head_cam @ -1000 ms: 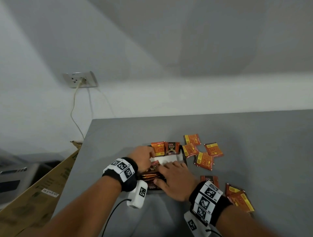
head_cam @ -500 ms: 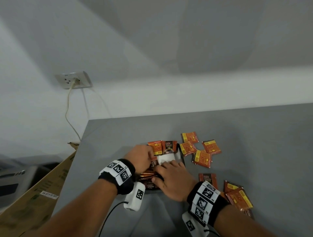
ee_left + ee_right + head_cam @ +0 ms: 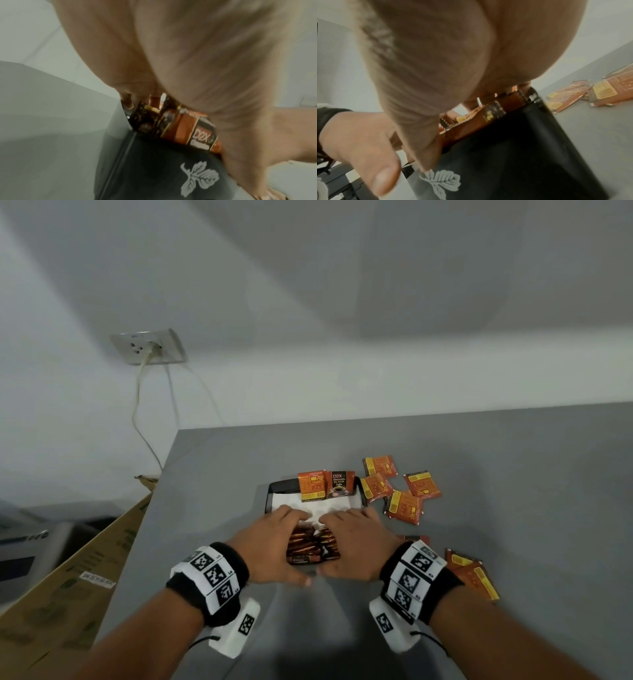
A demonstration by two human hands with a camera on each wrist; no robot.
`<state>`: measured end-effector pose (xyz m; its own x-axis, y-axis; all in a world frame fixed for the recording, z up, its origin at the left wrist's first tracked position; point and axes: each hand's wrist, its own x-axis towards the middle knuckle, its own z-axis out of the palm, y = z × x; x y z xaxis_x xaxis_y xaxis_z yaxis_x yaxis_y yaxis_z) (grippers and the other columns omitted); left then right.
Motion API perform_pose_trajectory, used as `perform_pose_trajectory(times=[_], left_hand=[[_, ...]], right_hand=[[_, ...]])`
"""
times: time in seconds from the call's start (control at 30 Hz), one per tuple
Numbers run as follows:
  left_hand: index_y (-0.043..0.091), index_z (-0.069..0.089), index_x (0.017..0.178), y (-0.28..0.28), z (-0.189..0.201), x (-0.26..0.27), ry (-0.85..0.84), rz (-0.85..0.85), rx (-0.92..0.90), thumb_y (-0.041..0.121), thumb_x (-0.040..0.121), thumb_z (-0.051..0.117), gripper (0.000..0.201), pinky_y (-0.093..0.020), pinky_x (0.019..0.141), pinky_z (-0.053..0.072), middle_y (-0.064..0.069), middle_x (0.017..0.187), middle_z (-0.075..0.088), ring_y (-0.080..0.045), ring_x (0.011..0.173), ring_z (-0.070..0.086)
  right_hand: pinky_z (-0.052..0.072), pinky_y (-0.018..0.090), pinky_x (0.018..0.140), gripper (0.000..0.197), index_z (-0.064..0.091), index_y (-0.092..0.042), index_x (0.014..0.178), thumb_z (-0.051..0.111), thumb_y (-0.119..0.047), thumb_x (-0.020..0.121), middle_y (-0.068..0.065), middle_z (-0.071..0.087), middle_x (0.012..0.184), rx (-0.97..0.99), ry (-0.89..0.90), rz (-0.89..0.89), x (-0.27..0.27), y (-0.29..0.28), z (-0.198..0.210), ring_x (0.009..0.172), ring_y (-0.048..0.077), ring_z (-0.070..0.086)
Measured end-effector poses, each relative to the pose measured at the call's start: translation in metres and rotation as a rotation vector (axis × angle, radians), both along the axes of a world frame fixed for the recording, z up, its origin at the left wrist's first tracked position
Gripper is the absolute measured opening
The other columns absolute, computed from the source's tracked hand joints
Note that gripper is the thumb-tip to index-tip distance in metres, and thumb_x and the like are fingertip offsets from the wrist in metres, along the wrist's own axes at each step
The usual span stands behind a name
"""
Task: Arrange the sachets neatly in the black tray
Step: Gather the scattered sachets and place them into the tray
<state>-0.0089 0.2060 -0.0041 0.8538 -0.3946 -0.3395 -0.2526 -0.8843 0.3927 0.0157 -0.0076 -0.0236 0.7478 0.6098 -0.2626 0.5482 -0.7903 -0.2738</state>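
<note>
On the grey table lies the black tray [image 3: 273, 491], lined with white paper; its leaf-printed wall [image 3: 154, 169] [image 3: 513, 148] faces both wrist cameras. Two sachets [image 3: 325, 486] stand against its far end. A row of brown-orange sachets [image 3: 311, 546] [image 3: 188, 128] [image 3: 488, 117] stands on edge in the near half. My left hand [image 3: 267, 542] [image 3: 171, 54] grips the row's left side and my right hand [image 3: 356, 546] [image 3: 428, 60] its right side, fingers curled over the far end and thumbs at the near end. Between them they hide most of the row.
Several loose sachets [image 3: 406, 505] [image 3: 607, 92] lie right of the tray's far end, and more [image 3: 472, 573] by my right wrist. The table's left edge is close to the tray; a cardboard box [image 3: 68, 577] stands below it. A wall socket [image 3: 147, 347] with a cable is behind.
My left hand has come back from the tray's far left. My right hand has shifted off the top of the row. Both now clasp the row from its two sides.
</note>
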Motion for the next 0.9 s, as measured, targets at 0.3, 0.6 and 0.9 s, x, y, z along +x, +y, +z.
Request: perform_pose_trajectory(times=[0.3,0.6,0.9], left_hand=[[0.033,0.027,0.151,-0.01,0.013,0.0,-0.063,0.066,-0.015,0.08,0.053,0.072,0.117,-0.035,0.115,0.032,0.008,0.149,0.039,-0.014,0.135,0.036],[0.03,0.056,0.119,-0.122,0.04,0.001,-0.18,0.038,-0.272,0.043,0.089,0.063,0.033,-0.032,0.087,0.051,0.012,0.105,0.06,-0.007,0.097,0.056],[0.006,0.069,0.081,-0.218,0.003,-0.003,0.064,-0.196,0.113,0.01,0.084,0.054,0.016,-0.041,0.072,0.06,-0.011,0.087,0.069,-0.028,0.08,0.067]], right_hand=[[0.035,0.045,0.113,0.063,0.044,-0.026,0.143,0.062,-0.045,0.085,-0.002,0.048,0.144,0.416,-0.014,-0.424,0.008,-0.059,0.024,0.134,0.019,0.041],[0.051,0.041,0.094,0.054,0.053,-0.027,0.12,0.075,-0.046,0.074,-0.003,0.062,0.113,-0.11,0.147,-0.548,0.006,-0.129,-0.014,0.106,0.023,0.06],[0.042,0.016,0.062,0.022,0.061,-0.029,0.079,0.077,-0.015,0.083,-0.011,0.064,0.077,0.404,0.227,-0.669,0.005,-0.171,-0.005,0.071,0.005,0.06]])
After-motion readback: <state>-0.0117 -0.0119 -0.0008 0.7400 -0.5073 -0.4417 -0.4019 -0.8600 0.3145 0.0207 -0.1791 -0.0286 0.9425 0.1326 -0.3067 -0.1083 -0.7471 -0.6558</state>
